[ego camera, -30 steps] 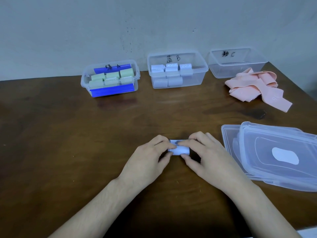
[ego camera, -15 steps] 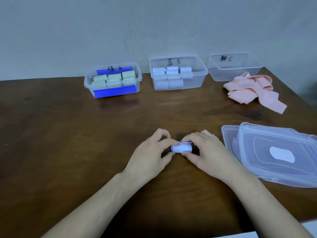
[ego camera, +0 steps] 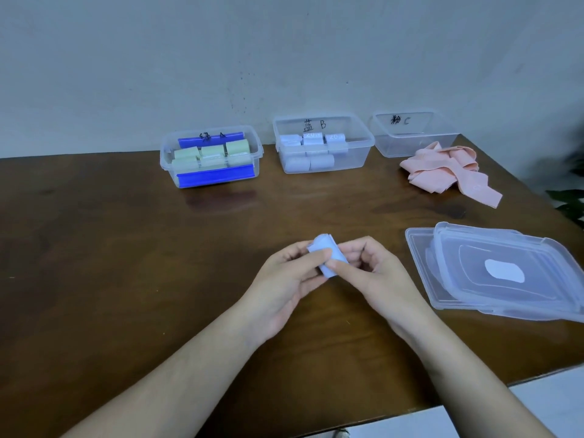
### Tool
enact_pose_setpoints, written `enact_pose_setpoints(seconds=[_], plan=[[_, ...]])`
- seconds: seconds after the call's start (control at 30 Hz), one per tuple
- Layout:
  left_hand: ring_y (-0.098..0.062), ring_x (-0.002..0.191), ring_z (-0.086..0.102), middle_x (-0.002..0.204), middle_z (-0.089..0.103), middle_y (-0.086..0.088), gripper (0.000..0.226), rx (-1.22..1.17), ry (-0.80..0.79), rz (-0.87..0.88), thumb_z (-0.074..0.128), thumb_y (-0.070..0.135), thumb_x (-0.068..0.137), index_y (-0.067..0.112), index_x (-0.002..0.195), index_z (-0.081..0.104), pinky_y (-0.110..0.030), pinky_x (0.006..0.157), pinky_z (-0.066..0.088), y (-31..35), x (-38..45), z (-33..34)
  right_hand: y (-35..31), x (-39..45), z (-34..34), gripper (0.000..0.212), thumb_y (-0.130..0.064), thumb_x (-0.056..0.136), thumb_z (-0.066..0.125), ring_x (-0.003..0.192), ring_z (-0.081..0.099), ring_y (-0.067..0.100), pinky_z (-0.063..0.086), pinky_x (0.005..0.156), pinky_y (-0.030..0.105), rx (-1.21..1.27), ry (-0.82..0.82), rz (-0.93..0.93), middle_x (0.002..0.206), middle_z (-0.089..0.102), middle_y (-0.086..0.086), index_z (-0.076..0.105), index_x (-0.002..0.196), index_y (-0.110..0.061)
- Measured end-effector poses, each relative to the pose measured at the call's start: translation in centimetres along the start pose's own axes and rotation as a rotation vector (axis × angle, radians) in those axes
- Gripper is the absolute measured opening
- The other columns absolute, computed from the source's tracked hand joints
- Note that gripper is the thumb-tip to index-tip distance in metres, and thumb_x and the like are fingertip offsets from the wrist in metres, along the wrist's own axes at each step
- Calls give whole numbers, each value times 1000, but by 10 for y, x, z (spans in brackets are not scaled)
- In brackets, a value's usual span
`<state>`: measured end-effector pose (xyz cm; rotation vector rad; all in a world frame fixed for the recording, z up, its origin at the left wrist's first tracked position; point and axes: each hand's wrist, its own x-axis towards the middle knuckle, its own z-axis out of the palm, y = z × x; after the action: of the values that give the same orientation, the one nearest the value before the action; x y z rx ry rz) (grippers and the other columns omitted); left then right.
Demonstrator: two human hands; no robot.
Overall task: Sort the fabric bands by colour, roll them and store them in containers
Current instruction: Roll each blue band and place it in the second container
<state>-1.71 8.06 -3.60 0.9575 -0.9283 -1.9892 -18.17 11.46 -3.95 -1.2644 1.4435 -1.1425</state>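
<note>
Head view: a rolled pale blue band is held above the wooden table, pinched between the thumb and fingers of the left hand and those of the right hand. Against the wall are seen container A with green rolls, container B with blue rolls, and container C. Loose pink bands lie beside container C. Stacked clear lids lie to the right.

Containers marked 绿 A, 蓝 B, 粉 C.
</note>
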Motion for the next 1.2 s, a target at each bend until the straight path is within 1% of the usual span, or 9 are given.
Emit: enact_pose_setpoints(seconds=[0.13,0.23,0.3,0.37,0.6,0.8,0.9,1.07,1.2], plan=[[-21,106,70,111,73,-11,30,10,28,-9,67,11,92,9,121,64,-35,95,53,2,-2,-9,-1,-4,7,51,-38,75,85,85,57,0,47,75,16,-271,-3,-35,102,62,-21,55,117,-39],[-17,102,71,111,73,-6,26,117,72,2,69,15,91,15,117,66,-32,88,57,9,-1,-15,-12,-4,10,81,-42,74,85,103,48,-6,48,86,13,-622,-52,-185,123,40,-37,36,137,-51],[-15,104,70,114,71,-3,26,166,70,5,69,16,91,19,116,67,-33,91,57,15,0,-17,-22,-1,13,78,-40,79,82,112,45,-3,47,101,25,-780,-93,-275,135,39,-30,37,142,-45],[-14,105,69,114,71,-1,26,201,63,1,69,18,92,22,117,67,-34,92,57,20,3,-18,-31,2,15,70,-39,82,79,115,43,-2,45,104,33,-835,-78,-301,139,44,-23,42,141,-39],[-12,107,68,114,72,2,24,230,14,62,64,22,95,22,119,67,-34,94,56,28,17,-9,-50,18,10,61,-39,84,75,117,46,5,43,101,31,-962,-27,-319,135,52,-16,45,137,-31],[-12,108,67,118,70,3,34,243,31,48,69,23,92,20,126,65,-33,96,55,35,41,17,-54,44,-15,47,-45,80,72,104,51,6,46,89,33,-912,44,-330,106,57,-20,54,120,-29],[-11,106,69,113,72,3,27,160,44,60,68,17,92,20,119,67,-29,92,55,39,57,38,-54,65,-36,43,-44,76,73,98,54,7,49,83,33,-836,91,-308,89,51,-23,55,111,-28],[-14,109,67,119,69,1,33,205,186,143,69,18,91,22,124,63,-34,98,53,42,97,70,-46,104,-79,46,-56,74,74,100,55,6,53,82,34,-791,13,-308,103,58,-19,48,107,-36],[-17,101,68,115,70,-8,29,154,299,180,69,14,90,12,119,64,-30,87,55,43,125,89,-43,128,-116,48,-62,81,68,101,51,-3,44,81,18,-676,-124,-313,108,53,-26,48,120,-43]])
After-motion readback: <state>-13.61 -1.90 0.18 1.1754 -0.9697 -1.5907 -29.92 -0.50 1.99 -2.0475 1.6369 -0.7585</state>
